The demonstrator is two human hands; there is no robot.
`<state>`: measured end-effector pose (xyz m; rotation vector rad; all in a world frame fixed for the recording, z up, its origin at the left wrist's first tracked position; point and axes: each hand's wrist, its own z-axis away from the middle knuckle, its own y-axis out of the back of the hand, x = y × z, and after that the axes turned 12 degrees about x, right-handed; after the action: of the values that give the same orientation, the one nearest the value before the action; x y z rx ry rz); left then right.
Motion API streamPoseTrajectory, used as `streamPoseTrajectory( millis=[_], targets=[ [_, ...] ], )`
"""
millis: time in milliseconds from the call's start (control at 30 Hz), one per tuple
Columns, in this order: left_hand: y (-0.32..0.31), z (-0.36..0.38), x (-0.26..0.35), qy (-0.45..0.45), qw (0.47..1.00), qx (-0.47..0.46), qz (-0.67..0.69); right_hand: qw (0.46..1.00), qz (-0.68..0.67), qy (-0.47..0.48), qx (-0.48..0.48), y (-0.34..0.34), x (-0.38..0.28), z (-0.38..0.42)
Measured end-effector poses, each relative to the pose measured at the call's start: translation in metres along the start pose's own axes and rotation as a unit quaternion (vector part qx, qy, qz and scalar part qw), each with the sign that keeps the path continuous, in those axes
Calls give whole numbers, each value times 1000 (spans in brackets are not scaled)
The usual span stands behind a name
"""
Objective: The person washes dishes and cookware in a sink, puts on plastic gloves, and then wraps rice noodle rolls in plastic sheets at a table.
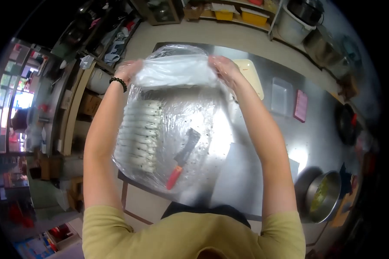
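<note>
My left hand (130, 70), with a dark beaded bracelet at the wrist, grips one end of a bunched white sheet (177, 71). At the other end my right hand (225, 69) is closed on it, so the sheet stretches between both hands over the far part of the steel table. Clear plastic film (203, 112) spreads on the table below and bunches up behind the sheet. Towards my left lies a row of pale rolls (139, 137) with dark flecks, packed side by side under the film. A wide-bladed knife (184, 157) with a red handle rests right of them.
On the steel table (263, 134), right of my hands, are a cream tray (251, 77), a clear plastic container (282, 96) and a pink phone-like slab (300, 106). A steel bowl (323, 196) with green food stands near right. Shelves (80, 95) line the left side.
</note>
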<state>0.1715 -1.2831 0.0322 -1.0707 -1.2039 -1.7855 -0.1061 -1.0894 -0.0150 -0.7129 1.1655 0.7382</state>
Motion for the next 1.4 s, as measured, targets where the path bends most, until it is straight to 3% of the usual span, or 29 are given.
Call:
streamPoseTrajectory(
  millis=[67, 133, 167, 233, 267, 367, 467, 533, 600, 667, 767, 833, 900, 1033, 1100, 1133, 1200, 1233, 1300, 1333, 1400],
  targets=[
    [14, -34, -31, -73, 957, 253, -124, 999, 16, -14, 36, -22, 11, -24],
    [34, -67, -83, -141, 951, 258, -98, 981, 104, 94, 134, -17, 31, -22],
    [35, -63, -101, -192, 941, 230, -160, 977, 119, 65, 163, -4, 41, -2],
    [14, -15, -107, -316, 900, 163, -252, 950, 254, 152, 94, 29, 40, 33],
    [4, 26, -105, -388, 865, 131, -289, 947, 270, 133, 115, 52, 47, 59],
    [-33, 130, -108, -393, 892, -31, -223, 898, 398, 151, 114, 118, 63, 162],
    [-64, 219, -114, -432, 850, -183, -239, 806, 555, 88, 187, 179, 80, 284],
    [-93, 275, -124, -405, 859, -249, -190, 725, 634, -10, 270, 235, 93, 365],
    [-121, 312, -135, -389, 846, -326, -162, 624, 648, -117, 422, 273, 114, 432],
    [-147, 338, -143, -398, 829, -366, -145, 605, 609, -146, 493, 291, 137, 485],
    [-190, 384, -129, -397, 815, -408, -106, 704, 474, -187, 494, 291, 163, 528],
    [-220, 412, -119, -400, 793, -446, -110, 708, 504, -128, 477, 286, 193, 526],
    [-259, 437, -118, -387, 776, -479, -134, 693, 571, 48, 439, 283, 200, 503],
    [-294, 478, -118, -381, 753, -508, -173, 761, 526, 102, 366, 287, 187, 493],
    [-301, 482, -117, -378, 741, -515, -207, 813, 509, -73, 273, 295, 183, 493],
    [-301, 481, -118, -384, 739, -511, -213, 816, 504, -66, 276, 298, 168, 499],
    [-295, 472, -122, -320, 781, -481, -239, 854, 470, -114, 192, 302, 142, 519],
    [-292, 462, -126, -331, 782, -465, -250, 855, 468, -108, 197, 307, 152, 522],
    [-284, 440, -128, -343, 790, -436, -260, 776, 620, -40, 110, 325, 173, 522],
    [-279, 424, -135, -360, 803, -406, -247, 772, 624, -39, 119, 329, 171, 523],
    [-275, 387, -142, -357, 820, -307, -325, 746, 623, 55, 230, 319, 167, 526]
  ],
)
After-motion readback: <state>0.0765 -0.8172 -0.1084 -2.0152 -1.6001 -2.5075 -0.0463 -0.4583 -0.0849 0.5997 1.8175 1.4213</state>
